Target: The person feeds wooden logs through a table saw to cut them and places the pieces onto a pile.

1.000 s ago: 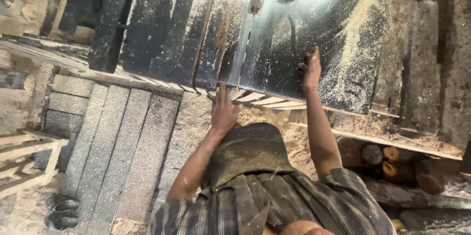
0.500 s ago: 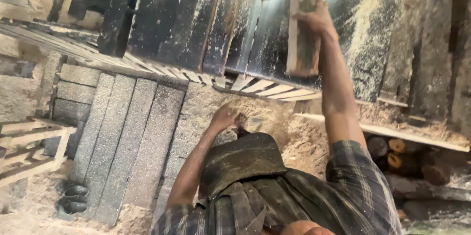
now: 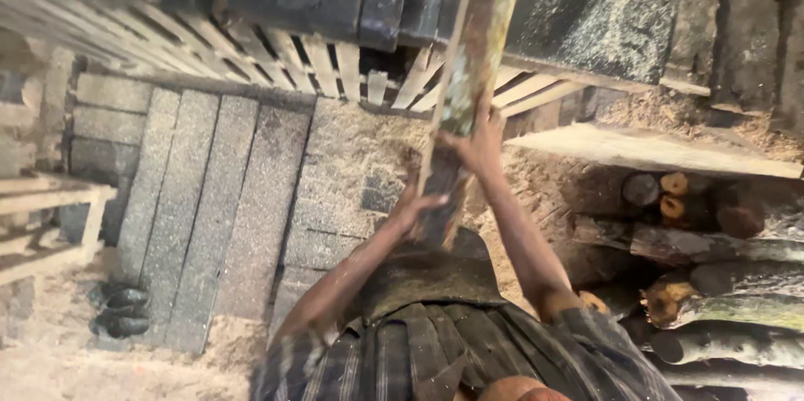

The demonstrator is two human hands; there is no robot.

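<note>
I hold a long, narrow wooden plank (image 3: 473, 58) with dark, weathered faces, lifted at a steep slant from my waist toward the sawdust-covered table (image 3: 603, 7). My right hand (image 3: 477, 146) grips it from behind at mid-length. Lower down, my left hand (image 3: 412, 204) wraps around its near end. The plank's bottom end sits against my dark apron (image 3: 427, 280).
Dark cut planks (image 3: 209, 200) lie side by side on the sawdust-strewn floor at left. Round logs (image 3: 712, 259) are stacked at right under a pale board (image 3: 662, 150). Pale slats (image 3: 335, 62) stick out below the table. A wooden frame (image 3: 42, 200) stands at far left.
My right hand has pulled the plank off the table toward me. My left hand, free before, now grips its lower end, and the plank stands steeper and closer.
</note>
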